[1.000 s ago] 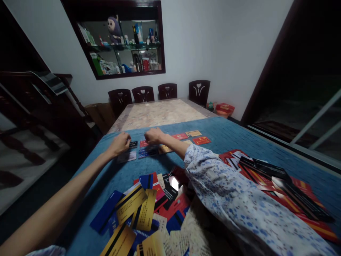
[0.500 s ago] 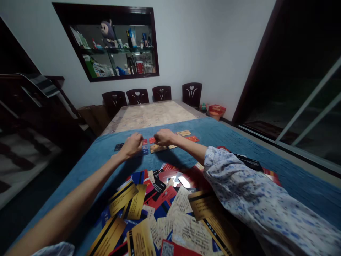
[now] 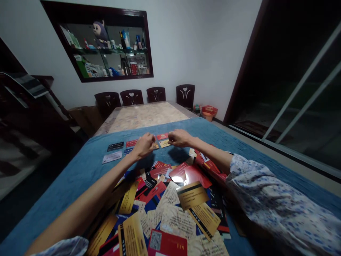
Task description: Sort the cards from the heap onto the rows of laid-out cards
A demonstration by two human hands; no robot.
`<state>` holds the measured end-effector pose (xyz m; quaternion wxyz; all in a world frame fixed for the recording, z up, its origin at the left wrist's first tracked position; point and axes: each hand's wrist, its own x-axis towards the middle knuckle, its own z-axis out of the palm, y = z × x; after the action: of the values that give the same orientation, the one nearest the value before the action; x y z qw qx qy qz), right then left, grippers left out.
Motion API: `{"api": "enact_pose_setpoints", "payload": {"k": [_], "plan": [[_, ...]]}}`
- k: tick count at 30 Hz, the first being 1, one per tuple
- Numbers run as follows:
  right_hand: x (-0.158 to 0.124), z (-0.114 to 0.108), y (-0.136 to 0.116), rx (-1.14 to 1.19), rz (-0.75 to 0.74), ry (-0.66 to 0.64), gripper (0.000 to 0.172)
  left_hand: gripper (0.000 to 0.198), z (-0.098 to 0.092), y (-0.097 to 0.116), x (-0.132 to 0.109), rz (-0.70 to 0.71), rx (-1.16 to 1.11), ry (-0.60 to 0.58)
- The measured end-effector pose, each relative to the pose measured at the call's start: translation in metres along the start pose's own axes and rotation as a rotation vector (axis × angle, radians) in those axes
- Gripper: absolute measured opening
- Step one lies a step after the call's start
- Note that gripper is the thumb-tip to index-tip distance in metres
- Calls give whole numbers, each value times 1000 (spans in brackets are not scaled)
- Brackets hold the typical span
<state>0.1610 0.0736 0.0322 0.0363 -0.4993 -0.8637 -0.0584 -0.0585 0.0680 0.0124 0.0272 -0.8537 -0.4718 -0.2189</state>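
Note:
My left hand (image 3: 145, 145) is over the laid-out rows of cards, fingers curled together, beside a tan card (image 3: 156, 145) that it partly hides. To its right my right hand (image 3: 180, 138) is closed too, its fingertips at the edge of a gold card (image 3: 164, 143). Whether either hand pinches anything is hidden. Behind the hands lies a red card (image 3: 162, 136). Further left are a black card (image 3: 115, 146), another red card (image 3: 131, 143), a blue card (image 3: 128, 151) and a silvery card (image 3: 112, 157).
Below my hands a big heap of mixed cards (image 3: 178, 218) covers the near part of the blue cloth (image 3: 87, 170). More red cards (image 3: 205, 163) lie under my right forearm. Dark chairs (image 3: 131, 97) stand beyond the bare tabletop (image 3: 151, 115).
Both hands have shifted rightward along the rows, uncovering the silvery card at the left. My view has turned slightly to the right. Both hands stay closed.

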Motion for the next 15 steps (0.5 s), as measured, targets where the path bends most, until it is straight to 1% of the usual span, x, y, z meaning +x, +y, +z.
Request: {"api": "enact_pose_setpoints", "payload": {"k": [5,10,15], "plan": [[-29,-2,24,36,39,38,22,15,13,24,8,39,0,-22],[-54,-3,49,36,101,74,22,17,28,47,17,92,-44,-7],[-80,-3,70,76,158,123,22,18,37,73,23,142,-99,-3]]}}
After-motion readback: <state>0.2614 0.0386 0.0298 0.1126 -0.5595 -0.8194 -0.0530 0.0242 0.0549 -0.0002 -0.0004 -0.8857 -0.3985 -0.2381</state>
